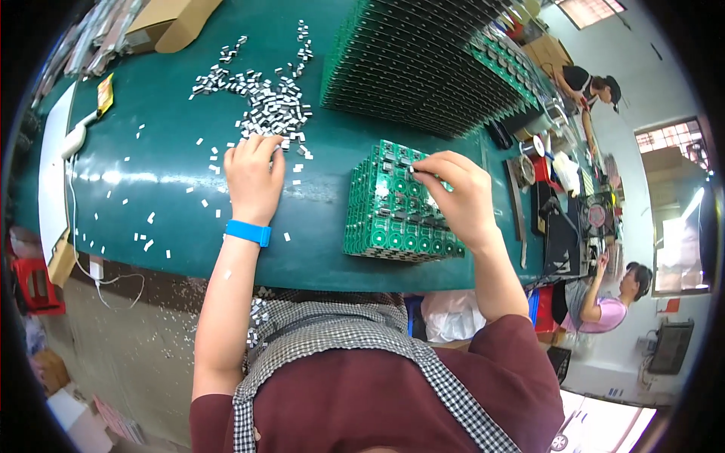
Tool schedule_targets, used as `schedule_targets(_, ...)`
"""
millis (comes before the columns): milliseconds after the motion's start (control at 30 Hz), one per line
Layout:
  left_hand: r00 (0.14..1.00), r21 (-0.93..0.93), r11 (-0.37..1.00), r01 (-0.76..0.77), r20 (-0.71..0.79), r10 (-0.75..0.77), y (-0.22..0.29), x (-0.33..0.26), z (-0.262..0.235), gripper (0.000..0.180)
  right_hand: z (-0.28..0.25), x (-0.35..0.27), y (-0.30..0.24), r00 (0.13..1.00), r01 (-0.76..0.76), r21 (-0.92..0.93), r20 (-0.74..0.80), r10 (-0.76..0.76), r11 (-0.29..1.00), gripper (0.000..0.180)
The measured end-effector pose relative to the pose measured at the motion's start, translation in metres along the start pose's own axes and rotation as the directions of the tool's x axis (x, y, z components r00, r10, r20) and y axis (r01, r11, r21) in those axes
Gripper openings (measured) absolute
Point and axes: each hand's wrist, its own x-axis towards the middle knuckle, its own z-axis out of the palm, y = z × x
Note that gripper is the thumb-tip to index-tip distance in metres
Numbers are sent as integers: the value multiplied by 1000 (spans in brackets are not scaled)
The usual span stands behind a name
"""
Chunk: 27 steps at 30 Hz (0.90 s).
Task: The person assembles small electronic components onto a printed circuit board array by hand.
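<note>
My left hand [255,177], a blue band on its wrist, rests at the near edge of a loose pile of small black-and-white pieces [276,106]. Its fingers are bent and the thumb is close to the index finger; whatever lies between them is too small to make out. My right hand [462,195] is closed in a pinch on a small dark-and-white piece [411,170], held at the top of a stack of green circuit boards [389,219]. Rows of round outlines and dark components show on the upper board. The right hand covers part of its right side.
A tall block of stacked green boards [408,75] stands behind the smaller stack. White slips [149,219] lie scattered at left, near a white power strip [73,141] and a yellow packet [105,94]. Two people work at right, beside a fan [596,216].
</note>
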Motion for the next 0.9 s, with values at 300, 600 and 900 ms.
schedule_targets(300,1000,-2,1000,7,21,-7,-5,-4,3,14,14,1,4,989,148,-130,35,-145,980,12)
schedule_targets(600,1000,-2,1000,-22,8,22,-3,-2,0,12,11,4,2,992,125,-122,40,-121,985,13)
schedule_targets(900,999,-19,999,-33,-1,33,0,-1,-1,11,13,4,4,991,127,-119,42,-123,985,10)
